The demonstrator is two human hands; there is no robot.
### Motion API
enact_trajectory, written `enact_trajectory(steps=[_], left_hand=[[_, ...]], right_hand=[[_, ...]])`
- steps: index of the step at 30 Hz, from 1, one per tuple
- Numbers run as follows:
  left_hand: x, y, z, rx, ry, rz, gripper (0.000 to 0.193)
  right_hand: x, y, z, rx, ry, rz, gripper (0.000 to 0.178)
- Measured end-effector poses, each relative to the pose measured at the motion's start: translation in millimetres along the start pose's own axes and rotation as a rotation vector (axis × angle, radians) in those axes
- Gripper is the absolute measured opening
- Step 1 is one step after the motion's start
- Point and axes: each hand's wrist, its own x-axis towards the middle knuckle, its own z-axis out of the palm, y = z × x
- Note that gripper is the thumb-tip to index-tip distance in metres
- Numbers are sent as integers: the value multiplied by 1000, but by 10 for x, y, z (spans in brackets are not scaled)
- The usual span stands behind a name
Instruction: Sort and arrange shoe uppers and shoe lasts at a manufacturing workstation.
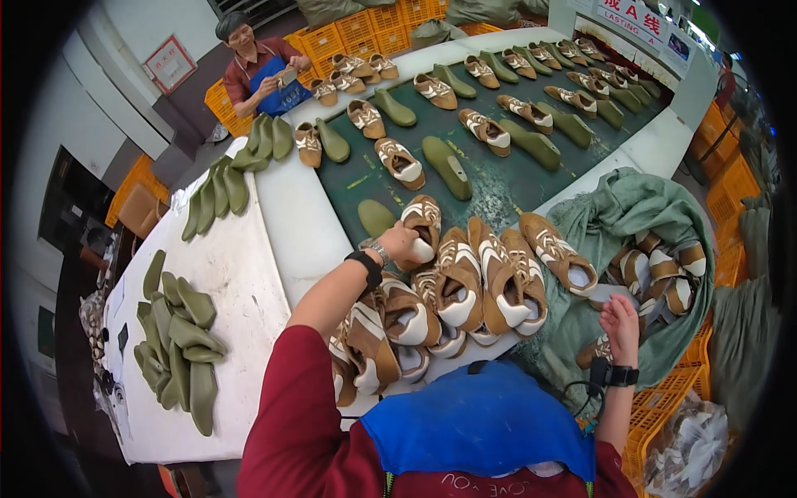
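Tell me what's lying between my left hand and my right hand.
In the head view, crowded brown-and-white shoes fill most of the stretch between your left hand and right hand, then some green sacking.

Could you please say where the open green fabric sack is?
The open green fabric sack is at right in the head view, by the right hand and brown-and-white shoes.

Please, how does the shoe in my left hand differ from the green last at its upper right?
The shoe is brown and white, the last olive green. The shoe has white stripes; the last is smooth, with a pale strip on top. The left hand grips the shoe, while the last lies untouched on the belt. Both are foot-shaped.
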Motion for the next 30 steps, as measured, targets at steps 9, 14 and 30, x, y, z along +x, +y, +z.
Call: enact_trajectory(steps=[9,14,30], left_hand=[[-1107,-859,-959,-643,695,-485,65],[-1396,-1250,-765,-595,743,-501,64],[-1765,1727,-479,-908,371,-40,36]], right_hand=[[120,656,-1216,-31,321,186,14],[360,871,-1808,-63,419,152,12],[1290,-418,-2676,-1112,878,-1,49]])
